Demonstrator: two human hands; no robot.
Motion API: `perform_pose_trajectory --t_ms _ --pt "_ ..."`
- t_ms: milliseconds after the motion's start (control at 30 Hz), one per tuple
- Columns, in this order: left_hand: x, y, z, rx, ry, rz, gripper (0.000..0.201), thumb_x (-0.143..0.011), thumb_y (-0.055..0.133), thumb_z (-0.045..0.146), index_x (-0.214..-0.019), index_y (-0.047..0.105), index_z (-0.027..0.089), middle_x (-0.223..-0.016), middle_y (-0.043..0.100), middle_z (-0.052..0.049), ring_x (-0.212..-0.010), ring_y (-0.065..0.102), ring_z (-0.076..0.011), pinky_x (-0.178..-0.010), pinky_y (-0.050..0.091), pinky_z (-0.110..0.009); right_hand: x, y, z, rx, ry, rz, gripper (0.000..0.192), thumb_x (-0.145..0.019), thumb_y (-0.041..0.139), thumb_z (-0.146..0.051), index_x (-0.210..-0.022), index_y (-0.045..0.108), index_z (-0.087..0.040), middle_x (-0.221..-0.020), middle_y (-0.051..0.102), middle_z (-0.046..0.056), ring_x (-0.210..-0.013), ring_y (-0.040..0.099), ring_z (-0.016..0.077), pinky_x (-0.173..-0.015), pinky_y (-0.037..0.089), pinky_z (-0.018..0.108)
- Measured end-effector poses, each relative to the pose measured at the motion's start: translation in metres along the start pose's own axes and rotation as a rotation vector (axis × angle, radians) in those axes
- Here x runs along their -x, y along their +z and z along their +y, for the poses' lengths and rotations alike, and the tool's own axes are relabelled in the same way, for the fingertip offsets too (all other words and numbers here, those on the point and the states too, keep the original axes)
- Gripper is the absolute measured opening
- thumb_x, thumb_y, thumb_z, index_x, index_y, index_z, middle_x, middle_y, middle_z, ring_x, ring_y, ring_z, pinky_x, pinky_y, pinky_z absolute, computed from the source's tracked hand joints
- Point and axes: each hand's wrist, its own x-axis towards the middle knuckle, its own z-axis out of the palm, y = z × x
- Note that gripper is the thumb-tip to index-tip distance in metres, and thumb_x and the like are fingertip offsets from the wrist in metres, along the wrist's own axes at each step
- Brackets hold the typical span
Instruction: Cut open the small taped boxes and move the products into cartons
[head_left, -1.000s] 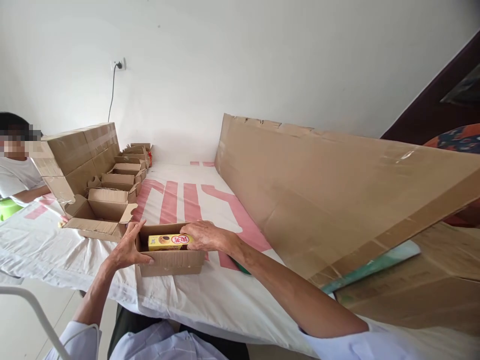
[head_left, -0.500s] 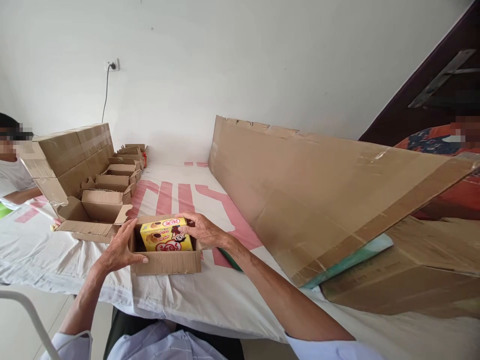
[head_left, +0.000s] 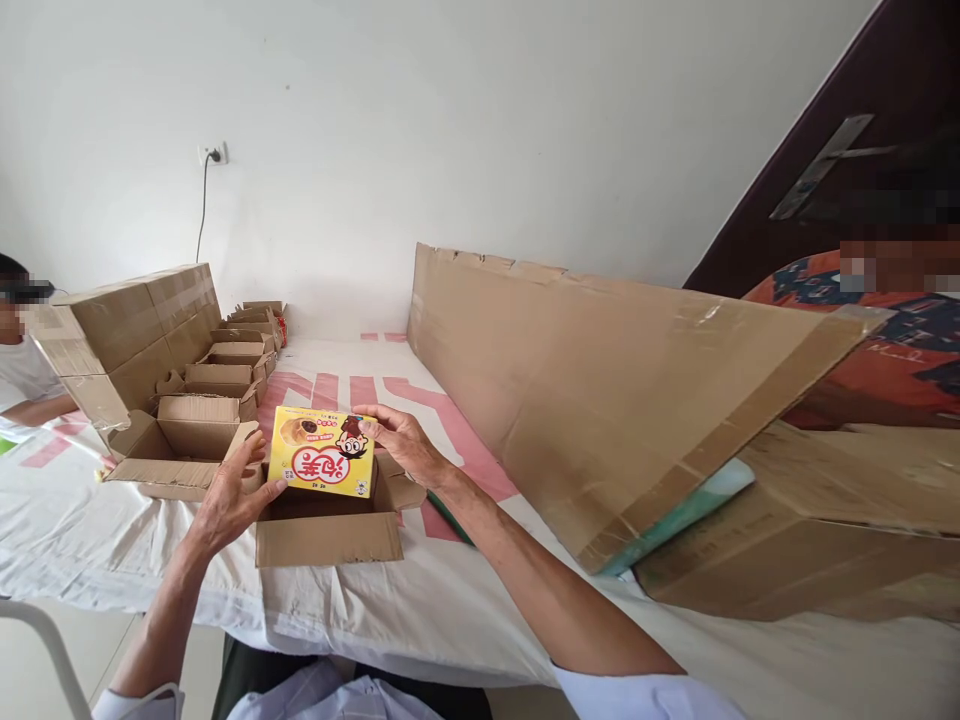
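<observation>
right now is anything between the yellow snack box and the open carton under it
Nothing visible. The yellow snack box is held upright by the left hand and right hand just above the open carton. The part of the carton's inside that shows looks empty, and its flaps are folded outward.

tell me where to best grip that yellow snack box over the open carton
By its two short ends, one hand from each side. The yellow box is flat and wide, tilted face-up over the open carton, so its ends are free. The left hand and right hand already sit there.
</observation>
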Motion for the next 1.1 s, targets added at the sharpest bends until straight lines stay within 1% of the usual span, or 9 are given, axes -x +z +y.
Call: perform_pose_trajectory --t_ms 167,333,500,600,667,833,900,1000,1100 --pt "-0.005 0.005 0.01 0.245 -0.078 -0.046 0.093 -0.086 0.082 0.061 -0.162 0.044 0.024 -0.147 0.067 -0.019 -0.13 0.07 -0.0355 -0.097 0.061 -0.045 -0.001 0.006 -0.001 -0.049 -0.01 0.022 0.048 -0.081 0.082 -0.06 -0.112 0.077 -0.024 -0.107 0.084 0.006 -0.102 0.078 0.03 -0.084 0.066 0.044" --pt "-0.008 0.006 0.015 0.403 -0.118 -0.018 0.088 -0.082 0.087 0.063 -0.153 0.055 0.021 -0.137 0.073 -0.016 -0.116 0.075 -0.0325 -0.093 0.063 -0.042 0.004 0.012 0.002 -0.126 -0.038 0.054 0.053 -0.08 0.082 -0.062 -0.114 0.077 -0.022 -0.113 0.083 0.008 -0.107 0.076 0.0293 -0.092 0.064 0.044" --pt "-0.022 0.0 0.026 0.488 -0.185 0.141 0.088 -0.076 0.09 0.066 -0.142 0.061 0.017 -0.112 0.078 -0.01 -0.092 0.078 -0.0264 -0.081 0.067 -0.04 0.011 0.009 -0.004 -0.142 0.085 -0.096 0.06 -0.077 0.088 -0.052 -0.127 0.072 -0.024 -0.121 0.082 0.008 -0.112 0.077 0.0302 -0.088 0.065 0.042" --pt "-0.034 0.0 0.035 0.549 -0.142 0.199 0.087 -0.075 0.09 0.067 -0.141 0.061 0.017 -0.11 0.078 -0.009 -0.09 0.08 -0.0266 -0.076 0.066 -0.038 0.013 0.011 -0.008 -0.122 0.113 -0.228 0.058 -0.076 0.088 -0.047 -0.126 0.074 -0.023 -0.121 0.082 0.008 -0.113 0.077 0.0302 -0.091 0.064 0.042" --pt "-0.037 0.005 0.04 0.577 -0.108 0.196 0.087 -0.079 0.087 0.068 -0.144 0.059 0.019 -0.115 0.079 -0.012 -0.095 0.08 -0.0286 -0.075 0.066 -0.036 0.015 0.019 -0.007 -0.144 0.127 -0.257 0.055 -0.075 0.088 -0.047 -0.123 0.074 -0.023 -0.12 0.082 0.007 -0.111 0.077 0.0295 -0.091 0.064 0.042" --pt "-0.027 0.023 0.038 0.595 -0.154 0.074 0.1 -0.073 0.095 0.058 -0.156 0.05 0.021 -0.137 0.074 -0.018 -0.116 0.076 -0.0372 -0.079 0.067 -0.039 0.025 0.045 0.004 -0.266 0.11 -0.092 0.054 -0.076 0.09 -0.053 -0.118 0.072 -0.025 -0.122 0.081 0.008 -0.112 0.077 0.0293 -0.082 0.066 0.038" --pt "-0.022 0.027 0.034 0.565 -0.187 0.031 0.1 -0.069 0.097 0.055 -0.153 0.054 0.023 -0.136 0.074 -0.017 -0.118 0.074 -0.0385 -0.074 0.067 -0.038 0.027 0.049 0.008 -0.267 0.093 -0.101 0.057 -0.075 0.092 -0.054 -0.119 0.071 -0.025 -0.125 0.08 0.008 -0.113 0.076 0.0295 -0.086 0.066 0.04" --pt "-0.018 0.023 0.032 0.549 -0.19 0.006 0.1 -0.066 0.097 0.051 -0.153 0.058 0.023 -0.13 0.076 -0.014 -0.111 0.075 -0.035 -0.071 0.066 -0.036 0.026 0.046 0.009 -0.233 0.08 -0.121 0.064 -0.077 0.09 -0.059 -0.127 0.068 -0.024 -0.127 0.079 0.009 -0.114 0.076 0.0309 -0.09 0.066 0.044" --pt "-0.021 0.012 0.033 0.545 -0.198 -0.008 0.099 -0.067 0.095 0.043 -0.157 0.057 0.022 -0.125 0.077 -0.013 -0.104 0.076 -0.0308 -0.073 0.065 -0.035 0.02 0.036 0.01 -0.224 0.05 0.033 0.065 -0.079 0.084 -0.066 -0.125 0.068 -0.024 -0.123 0.08 0.01 -0.11 0.076 0.0321 -0.081 0.066 0.042"
